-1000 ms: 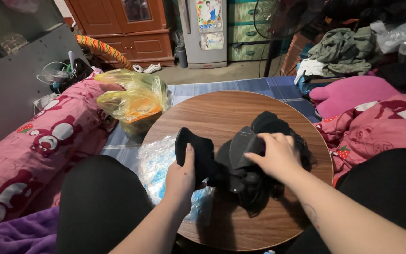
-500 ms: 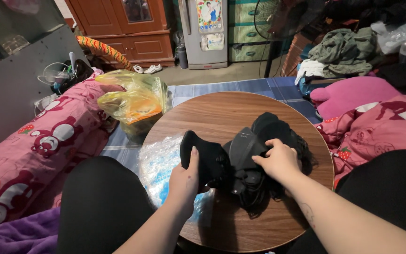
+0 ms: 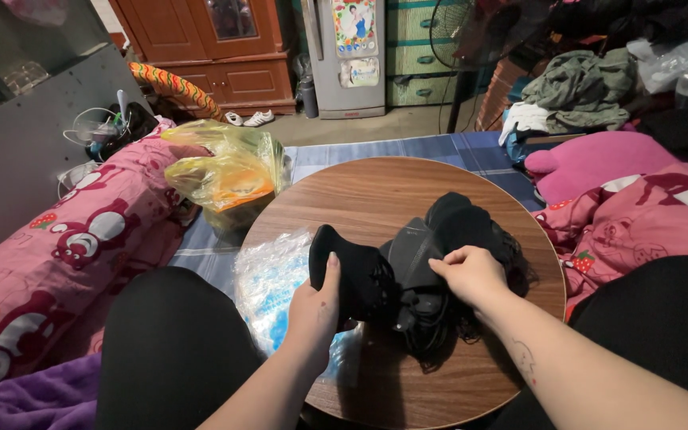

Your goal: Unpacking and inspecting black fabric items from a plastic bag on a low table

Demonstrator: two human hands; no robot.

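since half a second ago both hands are drawing closer together over the black garment (image 3: 408, 279); left hand (image 3: 318, 306) is now sitting slightly further right, its thumb lying up along the garment's left lobe; right hand (image 3: 469, 275) is sliding a little lower and leftward on the cloth; table and surroundings are staying put.

left hand is gripping the left end of the black garment, fingers wrapped behind the fabric and thumb pressed on the front; right hand is pinching the middle of the same garment with fingers curled down onto it; both grips are closed on cloth, neither released.

black garment is lying bunched on the round wooden table (image 3: 360, 199), right of centre, its far end resting flat toward the table's right edge and its left end being lifted slightly by the left hand; exact kind of garment cannot be told from the folds.

clear plastic bag (image 3: 268, 291) with bluish contents is lying at the table's near-left edge, just beside the left hand and partly under it; yellow plastic bag (image 3: 224, 179) is sitting off the table at its far left, on the blue checked cloth (image 3: 408, 147); pink printed blanket (image 3: 65, 239) is lying along the left; person's black-clad legs are framing the table on both sides.
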